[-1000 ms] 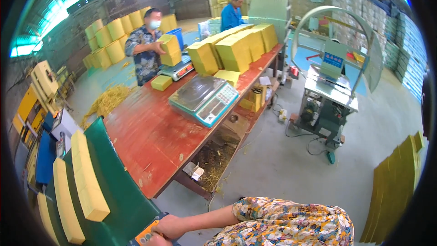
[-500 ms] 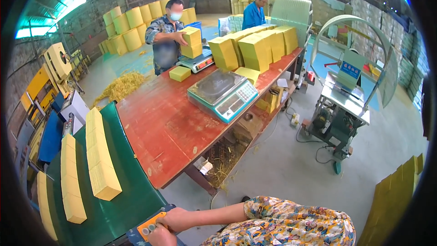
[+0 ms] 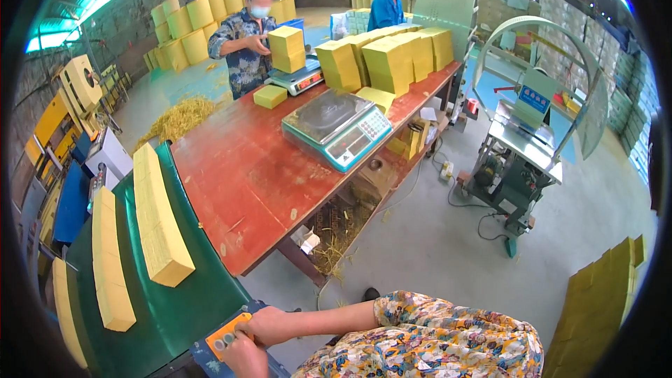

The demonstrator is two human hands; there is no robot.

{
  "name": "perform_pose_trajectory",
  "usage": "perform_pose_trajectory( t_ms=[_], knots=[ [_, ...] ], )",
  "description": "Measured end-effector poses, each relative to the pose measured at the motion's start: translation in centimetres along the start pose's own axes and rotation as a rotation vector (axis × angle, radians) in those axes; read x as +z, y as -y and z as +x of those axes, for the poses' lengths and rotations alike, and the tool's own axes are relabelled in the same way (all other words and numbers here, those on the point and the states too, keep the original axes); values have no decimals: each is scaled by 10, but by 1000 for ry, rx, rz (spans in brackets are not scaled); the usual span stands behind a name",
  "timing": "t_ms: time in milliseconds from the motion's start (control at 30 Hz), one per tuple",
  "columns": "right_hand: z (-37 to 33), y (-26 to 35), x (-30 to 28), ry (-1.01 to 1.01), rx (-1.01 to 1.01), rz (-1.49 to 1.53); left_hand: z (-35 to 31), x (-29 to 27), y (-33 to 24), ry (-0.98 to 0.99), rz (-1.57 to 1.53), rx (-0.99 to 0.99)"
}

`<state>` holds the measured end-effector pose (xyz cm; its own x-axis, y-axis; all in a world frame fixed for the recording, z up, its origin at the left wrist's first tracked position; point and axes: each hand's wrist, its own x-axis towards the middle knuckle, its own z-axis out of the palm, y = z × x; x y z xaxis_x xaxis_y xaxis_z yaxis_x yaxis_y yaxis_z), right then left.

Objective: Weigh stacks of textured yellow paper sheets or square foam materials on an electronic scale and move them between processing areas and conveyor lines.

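Reaching leftward, the right hand (image 3: 269,325) sits half-curled at the orange button panel's (image 3: 224,337) right edge (the panel adjoins the green belt (image 3: 199,302)); the left hand (image 3: 245,359), fingers bent, overlaps its lower-right corner; I cannot tell whether either grips.

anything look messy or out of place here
Yes. A loose heap of yellow shreds lies on the floor past the red table, and similar scraps litter the area beneath it. Both look untidy next to the neatly stacked blocks. The tabletop also has pale marks, possibly wear.
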<state>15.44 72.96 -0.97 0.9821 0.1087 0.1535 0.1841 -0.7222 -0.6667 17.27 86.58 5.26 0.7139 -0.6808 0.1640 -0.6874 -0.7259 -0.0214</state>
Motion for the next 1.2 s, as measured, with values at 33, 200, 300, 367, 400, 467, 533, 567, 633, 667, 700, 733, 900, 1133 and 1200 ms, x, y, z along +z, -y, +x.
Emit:
perform_pose_trajectory(
  t_ms=[33, 200, 300, 367, 400, 467, 533, 567, 633, 667, 700, 733, 900, 1133, 1200],
  knots=[
    [1, 3, 2, 10, -20, 2, -1, 9, 5, 20, 7, -29],
    [3, 0, -10, 147, 123, -67, 8, 37, 18, -179, -116, 151],
    [0, -7, -7, 47, 143, -44, 11, 40, 15, -71, -150, 52],
    [1, -6, -6, 63, 89, -56, 7, 47, 19, -67, -114, 15],
    [2, -4, -7, 71, 78, -54, 6, 47, 19, -69, -111, 11],
    [3, -6, -6, 100, 50, -45, 3, 45, 16, -59, -94, -30],
    [3, -8, -7, 112, 33, -35, 4, 42, 13, -48, -77, -49],
    [4, -9, -8, 125, 21, -20, 3, 41, 13, -40, -74, -59],
    [3, -16, -10, 144, 9, 0, 5, 38, 7, -27, -71, -73],
    [4, -21, -9, 112, -47, 22, 7, 34, 3, -15, -52, -102],
    [5, -25, -11, 82, -101, 44, 9, 32, -1, -2, -36, -132],
    [7, -28, -15, 93, -106, 52, 11, 31, -5, 6, -33, -144],
    [25, -41, -33, 292, -204, 84, 18, 26, -22, 128, 34, -311],
    [51, -57, -43, 429, -444, 99, 26, 24, -44, 198, 107, -550],
    [50, -58, -44, 434, -484, 117, 28, 23, -52, 206, 112, -616]
  ],
)
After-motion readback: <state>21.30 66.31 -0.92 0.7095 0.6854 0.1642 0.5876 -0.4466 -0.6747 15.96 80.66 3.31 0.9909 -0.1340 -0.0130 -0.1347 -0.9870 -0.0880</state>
